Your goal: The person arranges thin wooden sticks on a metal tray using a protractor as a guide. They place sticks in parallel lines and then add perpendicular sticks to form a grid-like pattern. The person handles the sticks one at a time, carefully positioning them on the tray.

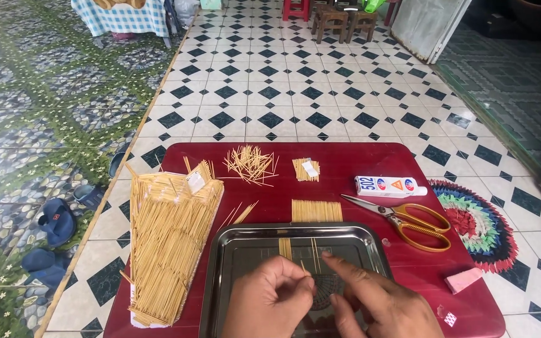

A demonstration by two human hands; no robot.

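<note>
Over a shiny metal tray (233, 241) on a low red table (370, 164), my left hand (269, 300) pinches a thin wooden stick (303, 267) between thumb and fingers. My right hand (380, 300) is beside it, index finger stretched out to the stick's tip. Several sticks (285, 248) lie side by side in the tray, running under its far rim to a flat row of sticks (316, 211) on the table.
A large panel of glued sticks (170, 244) lies at the table's left. Loose sticks (250, 164), a small stick bundle (306, 169), a glue tube (391, 186), yellow-handled scissors (408, 219) and a pink block (463, 280) lie around. Tiled floor, sandals (54, 222), stools (344, 20) beyond.
</note>
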